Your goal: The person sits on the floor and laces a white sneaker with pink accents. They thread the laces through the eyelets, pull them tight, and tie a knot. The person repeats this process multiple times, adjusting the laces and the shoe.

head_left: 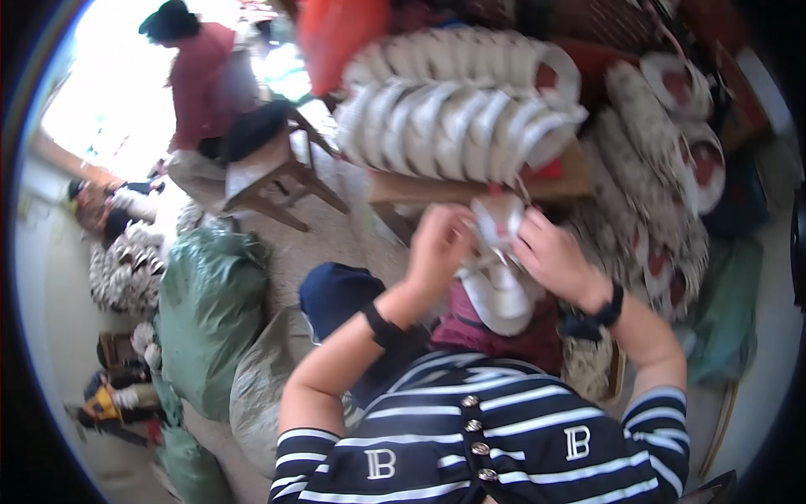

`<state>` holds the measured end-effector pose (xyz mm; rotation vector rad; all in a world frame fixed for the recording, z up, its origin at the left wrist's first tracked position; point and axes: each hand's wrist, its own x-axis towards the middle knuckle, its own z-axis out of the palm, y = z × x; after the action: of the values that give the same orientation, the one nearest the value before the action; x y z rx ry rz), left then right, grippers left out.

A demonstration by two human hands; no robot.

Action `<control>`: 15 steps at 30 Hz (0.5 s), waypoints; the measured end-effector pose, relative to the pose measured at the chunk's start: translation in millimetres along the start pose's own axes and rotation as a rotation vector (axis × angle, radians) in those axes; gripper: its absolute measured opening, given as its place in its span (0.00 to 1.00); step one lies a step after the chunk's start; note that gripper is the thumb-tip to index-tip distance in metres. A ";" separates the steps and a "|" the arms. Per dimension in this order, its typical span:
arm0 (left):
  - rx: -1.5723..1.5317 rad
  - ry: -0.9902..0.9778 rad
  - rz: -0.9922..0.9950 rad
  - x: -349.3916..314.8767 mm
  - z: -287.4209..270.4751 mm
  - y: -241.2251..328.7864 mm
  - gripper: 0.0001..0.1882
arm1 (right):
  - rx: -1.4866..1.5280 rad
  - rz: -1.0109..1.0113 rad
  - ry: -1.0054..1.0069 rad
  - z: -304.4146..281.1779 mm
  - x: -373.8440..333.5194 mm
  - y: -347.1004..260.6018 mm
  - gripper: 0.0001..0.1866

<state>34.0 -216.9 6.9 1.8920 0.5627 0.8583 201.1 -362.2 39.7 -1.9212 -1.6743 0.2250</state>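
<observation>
Nearest the wearer, a maroon cloth (pixel 541 328) covers the lap, with the white piece (pixel 497 307) above it, its rounded end toward the body and its upper part between the hands. Motion blur hides whether this is one part or two overlapping.

The right hand (pixel 550 256) has its fingers pinched on the piece's right edge. The left hand (pixel 441 248) is at the opposite edge with fingers curled; whether they grip or merely touch cannot be determined.

Risk, in this inspector's judgement: the piece appears flexible and mostly unsupported from below, so uneven pull between the hands could twist it or slide it off the lap. An open container (pixel 592 365) of pale material sits below the right forearm and could catch a dropped part.

Just beyond the hands stands the table (pixel 403 186), bearing two rows of nested white pieces (pixel 445 126). The nearer row reaches close to the front edge; a knock from either hand might dislodge its end.

Further off, heaped rolls (pixel 642 147) lean together at right and might slump if disturbed. At far left, a seated person (pixel 201 80) is well clear of the hands.
</observation>
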 end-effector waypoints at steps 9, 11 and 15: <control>-0.061 -0.126 0.229 -14.5 19.9 -0.1 0.06 | 0.851 0.384 0.076 12.0 -7.7 -15.3 0.02; -0.086 -0.131 0.185 -19.9 23.8 -1.4 0.05 | 0.941 0.398 0.099 16.7 -5.6 -17.9 0.02; -0.140 -0.148 0.139 -23.6 29.6 -5.0 0.06 | 0.942 0.371 0.044 19.8 -8.4 -16.7 0.08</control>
<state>41.2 -247.8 -14.2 1.8633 0.2761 0.8163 175.7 -363.3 30.1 -1.4349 -0.8815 0.9197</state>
